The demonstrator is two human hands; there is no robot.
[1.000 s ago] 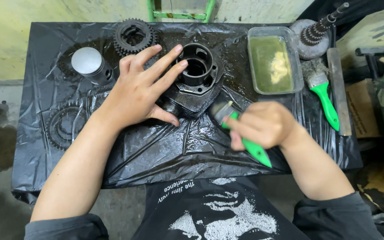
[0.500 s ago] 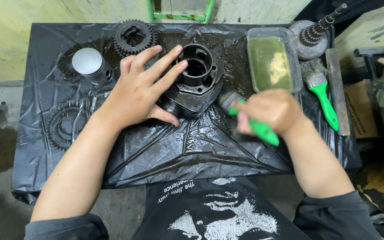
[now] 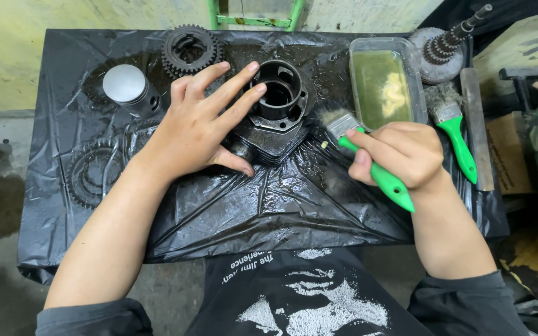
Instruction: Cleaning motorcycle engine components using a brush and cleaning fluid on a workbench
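My left hand (image 3: 203,127) lies flat with spread fingers on a black finned engine cylinder (image 3: 278,102) in the middle of the black plastic sheet (image 3: 263,205). My right hand (image 3: 403,154) grips the green handle of a paintbrush (image 3: 368,158). Its bristles point toward the right side of the cylinder, just beside a clear rectangular tub of greenish liquid (image 3: 386,87). The brush tip is a little apart from the cylinder.
A silver piston (image 3: 129,88) and a toothed gear (image 3: 188,50) lie at the back left; another gear (image 3: 91,174) sits under the sheet at left. A second green-handled brush (image 3: 453,127), a flat metal file (image 3: 476,124) and a gear shaft (image 3: 443,46) lie at right.
My right hand has carried the brush up and to the right, away from the cylinder's front toward the tub. My left hand has stayed on the cylinder.
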